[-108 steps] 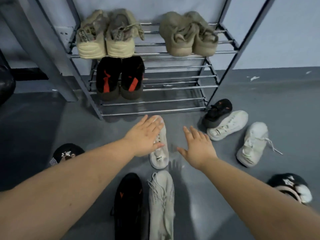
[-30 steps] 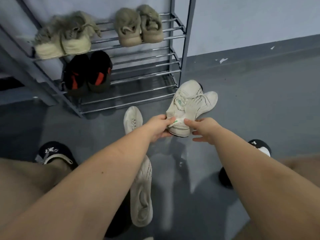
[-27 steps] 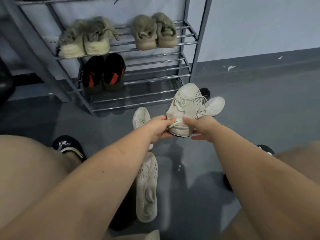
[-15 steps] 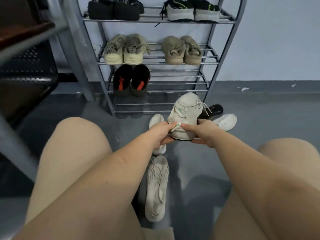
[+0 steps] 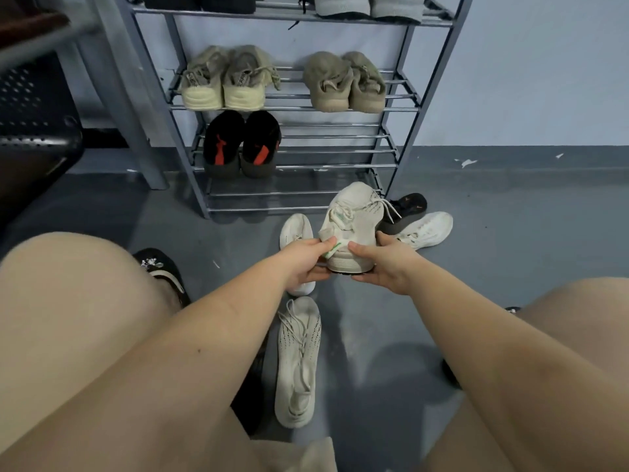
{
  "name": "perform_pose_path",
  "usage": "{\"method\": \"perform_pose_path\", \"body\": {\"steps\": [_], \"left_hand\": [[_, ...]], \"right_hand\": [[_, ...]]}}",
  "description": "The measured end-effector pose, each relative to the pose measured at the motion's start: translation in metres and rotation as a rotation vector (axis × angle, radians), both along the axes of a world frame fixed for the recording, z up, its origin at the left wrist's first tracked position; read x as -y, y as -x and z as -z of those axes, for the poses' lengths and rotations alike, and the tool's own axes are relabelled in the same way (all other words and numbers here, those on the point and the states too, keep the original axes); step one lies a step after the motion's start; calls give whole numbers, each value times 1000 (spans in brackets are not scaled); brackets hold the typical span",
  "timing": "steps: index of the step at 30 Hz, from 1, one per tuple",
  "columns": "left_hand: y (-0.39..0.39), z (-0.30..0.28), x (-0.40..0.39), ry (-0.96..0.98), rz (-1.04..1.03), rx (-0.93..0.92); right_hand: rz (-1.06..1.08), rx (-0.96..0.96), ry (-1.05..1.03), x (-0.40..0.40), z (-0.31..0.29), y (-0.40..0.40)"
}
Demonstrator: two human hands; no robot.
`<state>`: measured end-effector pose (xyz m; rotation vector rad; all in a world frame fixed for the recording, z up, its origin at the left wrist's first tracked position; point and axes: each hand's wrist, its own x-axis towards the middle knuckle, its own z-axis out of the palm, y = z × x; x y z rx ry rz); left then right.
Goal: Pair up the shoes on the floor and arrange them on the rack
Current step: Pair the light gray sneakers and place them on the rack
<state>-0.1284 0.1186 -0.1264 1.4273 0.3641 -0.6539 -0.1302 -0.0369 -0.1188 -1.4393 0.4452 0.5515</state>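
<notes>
Metal shoe rack (image 5: 405, 107) stands against the pale wall, its tiers of parallel rods running left to right; the top tier in view carries dark shoes and grey trainers, cut off by the frame's edge; the tier below bears two pairs side by side, heels outward, cream chunky sneakers (image 5: 223, 80) at the left and tan suede shoes (image 5: 343, 81) at the right; under those sits a black pair with red marks (image 5: 241, 144), heels outward too; the lowest tier lies behind the held shoe. Grey floor (image 5: 510, 233) spreads before the rack; on it a beige knit sneaker (image 5: 297, 362) lies lengthwise, toe toward the camera, laces up; another white shoe (image 5: 295, 229) lies just beyond it, partly behind the left hand; to the right a white trainer (image 5: 425, 229) lies aslant, touching a black shoe (image 5: 405, 209) with small orange marks. Held shoe: an off-white knit sneaker (image 5: 354, 216) is raised above the floor in front of the lowest tier, long axis running away from the person, toe pointing at the rack and tilted up, heel near the hands; it has a green-edged tongue tab, loose white laces and a pale sole with a dark underside. Left hand (image 5: 303, 257) pinches the heel tab; right hand (image 5: 384, 264) grips the heel's other side; both are close together, clamped on this sneaker.
</notes>
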Motion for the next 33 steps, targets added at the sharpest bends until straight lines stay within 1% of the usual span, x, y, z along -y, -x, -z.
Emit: {"method": "perform_pose_path", "body": {"steps": [5,9,13,21,26,28,31,33], "left_hand": [[-2,20,-7,-85,52,-17],[7,46,-18,-155,134,-56],[17,72,-35,-257,162,-70],[36,109,-53,-392,149,-115],[50,131,-51,-436,194,-164],[56,136,-48,-436,212,-163],[64,145,-48,-495,256,-167],[70,149,-51,-527,298,-178]], "right_hand": [[47,-60,-59,-1,27,2],[42,-140,-51,2,53,12],[35,-211,-8,3,75,26],[122,-317,-77,9,114,57],[151,-337,9,15,126,68],[123,-334,55,17,129,73],[66,-334,123,15,134,80],[34,-341,131,12,138,86]]}}
